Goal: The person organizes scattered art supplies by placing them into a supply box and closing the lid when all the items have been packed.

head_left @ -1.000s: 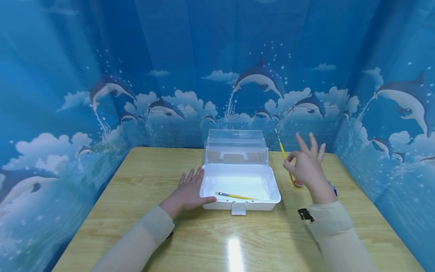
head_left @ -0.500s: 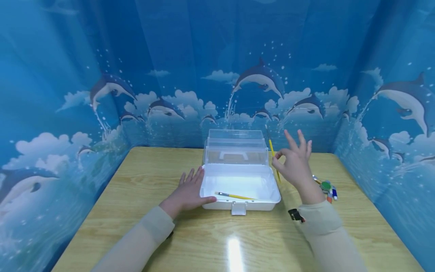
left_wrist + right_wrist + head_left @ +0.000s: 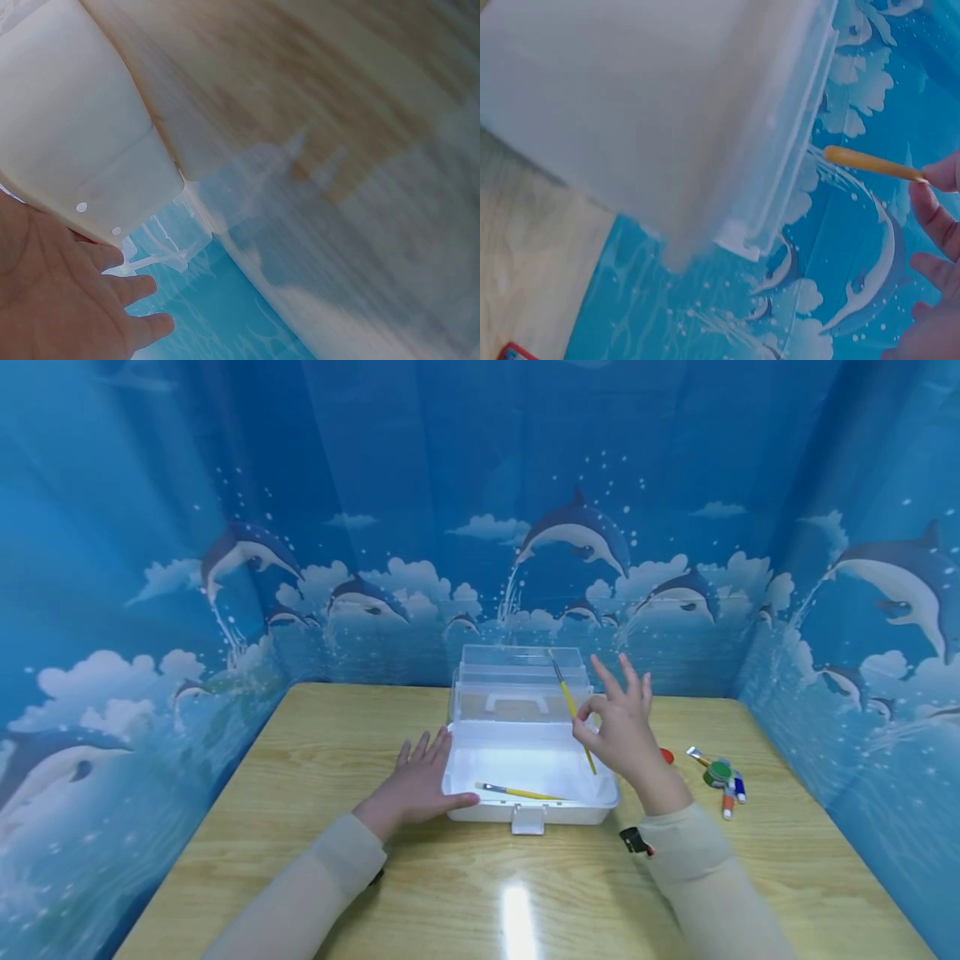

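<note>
A white plastic box (image 3: 465, 814) stands on the table with its clear lid (image 3: 522, 683) raised at the back. Inside, along the front wall, lies a yellow flat paintbrush (image 3: 525, 793). My left hand (image 3: 412, 785) rests on the box's left rim, fingers spread straight and thumb over the front corner; the left wrist view shows its fingers (image 3: 135, 289) beside the box wall. My right hand (image 3: 618, 727) pinches a second yellow paintbrush (image 3: 567, 695) between thumb and forefinger, other fingers raised. That brush slants over the box's right side, bristles up; its handle end (image 3: 862, 160) shows in the right wrist view.
Right of the box lie a brush with pale bristles (image 3: 697, 755), a green-lidded paint pot (image 3: 717, 773), and small orange (image 3: 728, 802) and blue (image 3: 740, 787) paint tubes. A red round thing (image 3: 667, 756) peeks out behind my right wrist. A dolphin-print curtain (image 3: 420, 510) surrounds the wooden table (image 3: 330, 727).
My right hand has moved left with the pinched paintbrush, from beside the box to over its right side, uncovering the paints on the right. My left hand has stayed at the rim.
</note>
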Tool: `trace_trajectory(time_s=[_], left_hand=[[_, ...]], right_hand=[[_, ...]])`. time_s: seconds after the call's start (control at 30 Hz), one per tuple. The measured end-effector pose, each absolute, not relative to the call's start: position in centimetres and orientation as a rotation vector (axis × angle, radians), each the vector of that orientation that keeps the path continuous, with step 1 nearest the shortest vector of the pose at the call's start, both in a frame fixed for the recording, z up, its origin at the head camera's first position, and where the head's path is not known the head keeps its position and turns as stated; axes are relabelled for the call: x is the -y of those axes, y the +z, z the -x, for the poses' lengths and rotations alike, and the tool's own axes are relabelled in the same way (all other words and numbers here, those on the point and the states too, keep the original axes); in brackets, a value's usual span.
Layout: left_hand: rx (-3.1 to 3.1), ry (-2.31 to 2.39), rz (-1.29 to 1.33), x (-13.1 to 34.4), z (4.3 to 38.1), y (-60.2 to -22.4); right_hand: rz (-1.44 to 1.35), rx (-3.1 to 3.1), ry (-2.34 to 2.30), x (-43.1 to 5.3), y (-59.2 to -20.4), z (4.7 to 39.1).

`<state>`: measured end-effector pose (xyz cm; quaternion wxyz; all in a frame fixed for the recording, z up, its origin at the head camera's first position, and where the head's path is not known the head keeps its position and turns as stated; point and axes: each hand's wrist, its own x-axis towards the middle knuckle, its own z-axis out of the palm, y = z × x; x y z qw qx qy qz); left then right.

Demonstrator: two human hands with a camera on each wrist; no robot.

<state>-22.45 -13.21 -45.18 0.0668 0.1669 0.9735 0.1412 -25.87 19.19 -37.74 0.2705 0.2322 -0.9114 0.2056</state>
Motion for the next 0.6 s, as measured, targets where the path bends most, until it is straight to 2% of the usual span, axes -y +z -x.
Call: trace_trajectory(time_s=[0.6], left_hand=[[-2.928, 0.462, -0.510, 13.3, 22.5, -45.3]], right_hand=[[-0.831, 2.414, 0.536, -16.9, -41.3, 26.6]])
